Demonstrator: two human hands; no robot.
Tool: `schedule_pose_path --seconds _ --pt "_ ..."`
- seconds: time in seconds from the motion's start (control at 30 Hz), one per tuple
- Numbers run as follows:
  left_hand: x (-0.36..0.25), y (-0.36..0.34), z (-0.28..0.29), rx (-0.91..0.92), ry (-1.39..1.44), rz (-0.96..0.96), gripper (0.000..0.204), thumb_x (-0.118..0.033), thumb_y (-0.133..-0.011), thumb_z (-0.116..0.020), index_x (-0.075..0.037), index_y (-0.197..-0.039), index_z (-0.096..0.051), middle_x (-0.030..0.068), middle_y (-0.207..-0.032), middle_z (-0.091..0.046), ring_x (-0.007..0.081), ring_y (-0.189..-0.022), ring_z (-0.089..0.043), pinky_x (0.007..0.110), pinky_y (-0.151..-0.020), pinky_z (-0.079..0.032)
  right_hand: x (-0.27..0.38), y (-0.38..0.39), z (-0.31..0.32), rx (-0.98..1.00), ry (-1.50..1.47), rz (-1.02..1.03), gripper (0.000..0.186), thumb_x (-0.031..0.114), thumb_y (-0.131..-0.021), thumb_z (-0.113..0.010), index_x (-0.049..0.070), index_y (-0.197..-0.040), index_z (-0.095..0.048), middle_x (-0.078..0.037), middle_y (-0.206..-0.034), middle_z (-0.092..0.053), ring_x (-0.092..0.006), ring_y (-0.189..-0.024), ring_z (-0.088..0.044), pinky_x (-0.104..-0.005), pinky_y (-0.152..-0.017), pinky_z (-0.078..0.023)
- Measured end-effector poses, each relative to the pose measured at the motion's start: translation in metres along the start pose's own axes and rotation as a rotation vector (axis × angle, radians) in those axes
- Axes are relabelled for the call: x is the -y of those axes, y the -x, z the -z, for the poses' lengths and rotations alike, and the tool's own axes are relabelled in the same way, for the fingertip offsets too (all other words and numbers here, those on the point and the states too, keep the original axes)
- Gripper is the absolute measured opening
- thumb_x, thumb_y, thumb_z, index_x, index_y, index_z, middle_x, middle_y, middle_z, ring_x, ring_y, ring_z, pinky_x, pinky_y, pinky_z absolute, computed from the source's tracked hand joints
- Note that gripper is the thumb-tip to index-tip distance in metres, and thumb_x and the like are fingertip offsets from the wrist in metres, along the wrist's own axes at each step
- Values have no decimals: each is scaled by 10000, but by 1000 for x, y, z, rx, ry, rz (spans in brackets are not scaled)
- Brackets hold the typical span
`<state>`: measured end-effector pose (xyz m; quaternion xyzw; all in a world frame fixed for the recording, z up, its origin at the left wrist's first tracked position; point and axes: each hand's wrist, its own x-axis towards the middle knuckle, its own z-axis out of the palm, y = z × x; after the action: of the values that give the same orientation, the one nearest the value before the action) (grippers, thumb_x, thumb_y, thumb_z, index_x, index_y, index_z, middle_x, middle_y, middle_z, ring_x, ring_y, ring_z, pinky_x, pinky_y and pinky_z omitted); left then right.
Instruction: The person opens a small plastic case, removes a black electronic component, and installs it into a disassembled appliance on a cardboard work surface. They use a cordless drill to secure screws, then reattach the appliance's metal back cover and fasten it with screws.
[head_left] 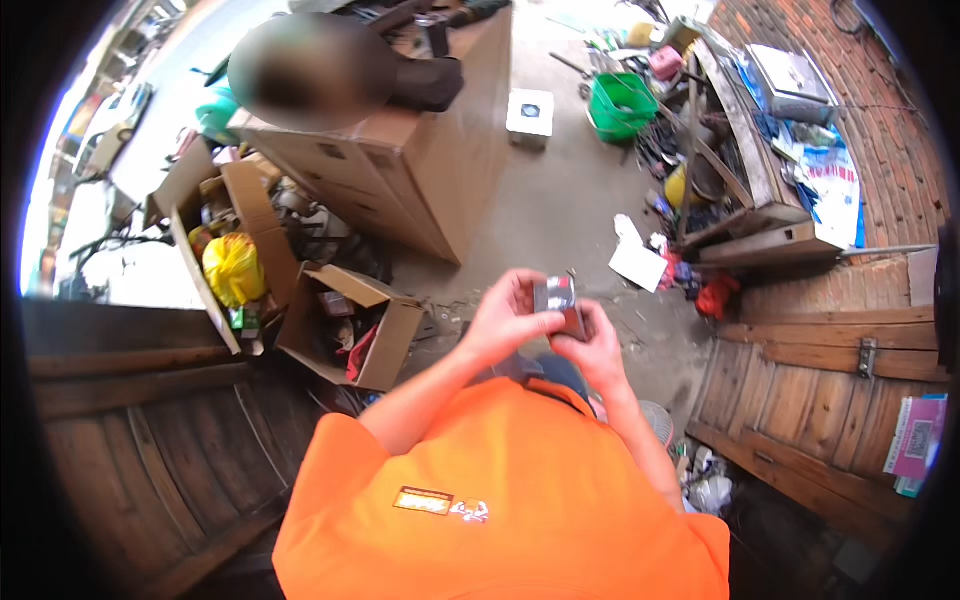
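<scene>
Both of my hands meet in front of my orange shirt around a small dark box with a greyish printed top and a reddish-brown lower side. My left hand grips it from the left, thumb laid along its near edge. On the other side, the fingers and thumb of my right hand close on its lower right corner. Parts of the box are covered by my fingers, and its exact kind is too small to make out.
An open cardboard box of mixed items stands left, near a yellow plastic bag. Beyond is a large carton, with a blurred person by it. A white box, green bucket and cluttered wooden rack stand farther off. Wooden doors flank me.
</scene>
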<state>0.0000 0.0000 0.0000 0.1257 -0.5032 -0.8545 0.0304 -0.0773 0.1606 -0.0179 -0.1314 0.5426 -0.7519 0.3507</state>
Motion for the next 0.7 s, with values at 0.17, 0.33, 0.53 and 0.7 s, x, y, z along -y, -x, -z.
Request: schedule_pose_path --seconds 0.17,0.33,0.53,0.7 --pt "-91 -121 -22 53 -271 -66 661 -59 -781 -840 3 -1326 -470 94 -1216 -600 151 -1095 -598 319 -956 -502 70 -108 30 -37 -87 76 622 -38 -774 -792 21 -1316 -495 -63 -1221 -602 -160 -1114 -600 -338 -962 -516" --pt "-109 -224 0 7 -253 -110 609 -177 -873 -776 5 -1347 -441 106 -1264 -581 156 -1130 -579 316 -938 -498 94 -237 75 94 5 110 639 -74 -718 -817 45 -1284 -545 -14 -1141 -629 -133 -1056 -604 -313 -942 -511" --pt "-70 -349 38 -159 28 -12 481 -135 -921 -687 -42 -1336 -462 86 -1235 -599 142 -1015 -611 279 -793 -525 98 -381 154 240 603 347 632 -35 -616 -863 49 -1180 -592 -80 -1103 -580 -219 -1032 -601 -326 -879 -501" --pt "-84 -403 33 -293 125 157 452 -50 -922 -622 -32 -1341 -453 111 -1131 -638 180 -856 -674 306 -742 -567 127 -458 175 357 774 459 567 -13 -637 -838 48 -1137 -579 -140 -1118 -586 -316 -1015 -617 -370 -841 -527"
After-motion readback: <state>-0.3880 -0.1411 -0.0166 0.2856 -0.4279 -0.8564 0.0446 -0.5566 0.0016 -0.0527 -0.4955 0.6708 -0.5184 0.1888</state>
